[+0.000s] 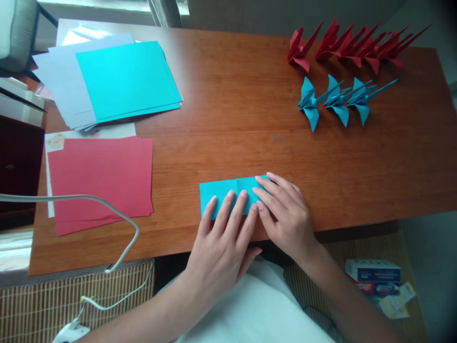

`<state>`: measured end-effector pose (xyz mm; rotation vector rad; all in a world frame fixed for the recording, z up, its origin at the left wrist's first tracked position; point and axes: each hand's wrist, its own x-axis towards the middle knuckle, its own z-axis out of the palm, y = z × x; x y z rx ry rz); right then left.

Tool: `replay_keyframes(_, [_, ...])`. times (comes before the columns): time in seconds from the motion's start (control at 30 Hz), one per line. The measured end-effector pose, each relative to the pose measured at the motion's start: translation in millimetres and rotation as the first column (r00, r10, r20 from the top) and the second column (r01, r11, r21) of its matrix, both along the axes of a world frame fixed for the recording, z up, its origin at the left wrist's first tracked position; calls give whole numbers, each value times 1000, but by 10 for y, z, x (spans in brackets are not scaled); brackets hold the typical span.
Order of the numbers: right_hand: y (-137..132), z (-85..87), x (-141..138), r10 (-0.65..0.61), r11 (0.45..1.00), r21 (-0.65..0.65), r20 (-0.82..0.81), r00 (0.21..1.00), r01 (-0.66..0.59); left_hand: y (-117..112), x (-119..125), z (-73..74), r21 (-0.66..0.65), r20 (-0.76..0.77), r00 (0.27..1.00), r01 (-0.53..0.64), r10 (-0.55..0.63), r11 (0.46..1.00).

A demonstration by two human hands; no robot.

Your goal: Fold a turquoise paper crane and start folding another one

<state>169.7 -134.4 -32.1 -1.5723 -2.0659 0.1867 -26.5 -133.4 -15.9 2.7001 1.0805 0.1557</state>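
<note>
A blue sheet of paper (218, 187), folded into a long rectangle with a crease across its middle, lies flat near the table's front edge. My left hand (223, 238) is open, its fingers spread and resting on the paper's lower part. At the paper's right end, my right hand (287, 209) presses down with its fingers stretched out, covering that end. The paper's lower edge is partly hidden by my fingers.
Red paper cranes (332, 43) and blue paper cranes (310, 105) stand at the back right of the wooden table (228, 119). Blue sheets (128, 81) and red sheets (103, 181) are stacked at left. A white cable (117, 216) crosses the front left corner.
</note>
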Motion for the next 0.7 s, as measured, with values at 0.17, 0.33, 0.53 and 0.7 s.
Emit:
replay_keyframes(0.17, [-1,-2,7,-6,1000,-11,9,1000,6,1,2,-3,2,-13,1000,-4,4,1000])
replay_keyframes(0.33, [-1,2,0,-11,1000,-13,7,1000,12,6,-4,-3,-3,-22,1000,-7,7,1000])
replay_keyframes(0.53, [-1,-10,4,-9,1000,-15,10,1000,9,19,1,-5,-4,-11,1000,-6,6,1000])
replay_keyframes(0.7, [-8,-2,0,-11,1000,-13,11,1000,11,15,-1,-8,-12,-4,1000,-9,9,1000])
